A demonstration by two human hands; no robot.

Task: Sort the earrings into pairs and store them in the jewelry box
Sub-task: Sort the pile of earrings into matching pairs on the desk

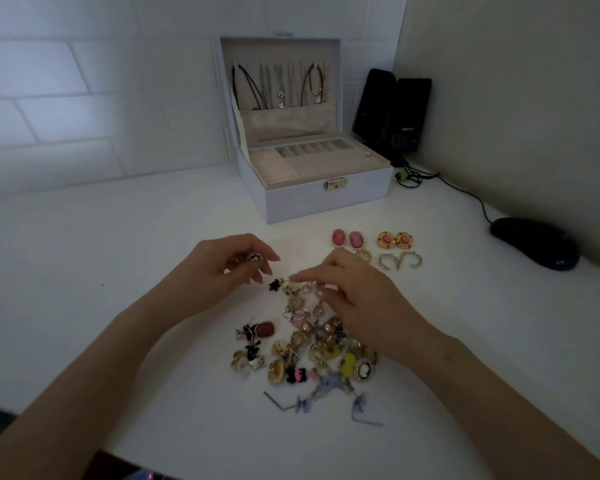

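Observation:
A heap of mixed earrings (302,344) lies on the white table in front of me. My left hand (229,265) holds a round black-and-white cameo earring (255,258) between its fingertips, just above the heap's far left edge. My right hand (354,299) reaches over the top of the heap, its fingers pinching at small gold pieces near a black star earring (274,285). A matching cameo earring (362,368) lies at the heap's right side. Sorted pairs lie to the right: pink ovals (347,239), orange rounds (394,240), gold hoops (400,260). The open white jewelry box (326,199) stands behind.
Necklaces hang inside the box lid (281,84). Two black speakers (392,112) stand right of the box, with a cable running to a black mouse (534,242) at the right wall. A tiled wall lies behind the table.

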